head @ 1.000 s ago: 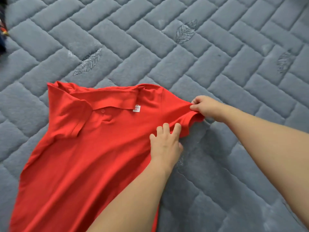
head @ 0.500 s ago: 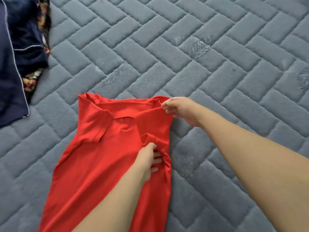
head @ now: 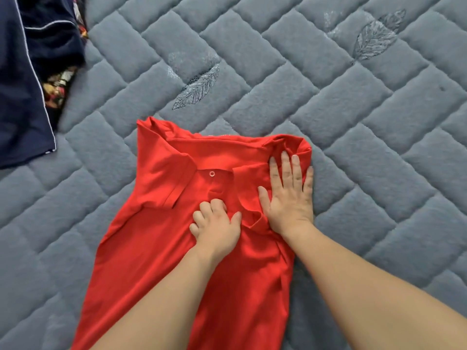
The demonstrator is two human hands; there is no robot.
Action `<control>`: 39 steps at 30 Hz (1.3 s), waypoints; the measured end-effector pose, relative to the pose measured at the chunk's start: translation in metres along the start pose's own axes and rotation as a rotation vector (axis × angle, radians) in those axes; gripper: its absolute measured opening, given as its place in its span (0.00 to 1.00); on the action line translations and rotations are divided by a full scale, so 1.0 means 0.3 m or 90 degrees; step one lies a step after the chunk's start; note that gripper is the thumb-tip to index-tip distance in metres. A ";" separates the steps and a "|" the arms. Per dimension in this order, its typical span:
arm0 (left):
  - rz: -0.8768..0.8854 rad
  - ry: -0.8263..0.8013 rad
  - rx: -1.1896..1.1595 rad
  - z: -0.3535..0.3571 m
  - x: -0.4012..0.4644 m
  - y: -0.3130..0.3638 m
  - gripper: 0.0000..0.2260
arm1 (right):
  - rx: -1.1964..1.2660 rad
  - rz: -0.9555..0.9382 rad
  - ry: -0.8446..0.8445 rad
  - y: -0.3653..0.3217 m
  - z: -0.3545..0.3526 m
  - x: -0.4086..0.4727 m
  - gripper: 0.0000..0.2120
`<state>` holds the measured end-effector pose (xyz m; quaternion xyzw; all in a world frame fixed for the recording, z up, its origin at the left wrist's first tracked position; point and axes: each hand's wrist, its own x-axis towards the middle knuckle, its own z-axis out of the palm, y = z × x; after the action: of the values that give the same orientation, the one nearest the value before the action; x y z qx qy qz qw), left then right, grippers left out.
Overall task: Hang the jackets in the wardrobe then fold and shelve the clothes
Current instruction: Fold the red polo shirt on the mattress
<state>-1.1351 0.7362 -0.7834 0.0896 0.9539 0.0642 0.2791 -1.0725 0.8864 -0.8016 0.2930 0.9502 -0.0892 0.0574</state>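
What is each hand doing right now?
Left hand: fingers curled, knuckles resting on the red polo shirt.
Right hand: open, pressing the folded sleeve flat.

Soft, even daylight fills the view, bright without glare. Only faint shadows sit under the forearms. The centre is fairly sharp; the dark clothes (head: 27,79) at the left edge smear with blur, and wide-angle bending curves the quilted surface (head: 353,122).
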 end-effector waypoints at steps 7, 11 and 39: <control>-0.012 0.014 0.048 0.029 0.001 0.011 0.17 | -0.009 0.009 -0.008 -0.001 0.001 -0.003 0.35; -0.013 -0.013 0.037 0.024 0.012 0.008 0.18 | 0.016 0.033 0.001 -0.008 -0.010 -0.024 0.33; 0.348 -0.120 0.326 0.042 -0.709 -1.077 0.43 | 0.813 0.921 -0.135 -0.527 -0.001 -1.150 0.11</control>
<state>-0.9956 0.3778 -0.7388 0.4126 0.8501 -0.1125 0.3071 -0.8786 0.5694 -0.7243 0.7732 0.3026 -0.5572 0.0137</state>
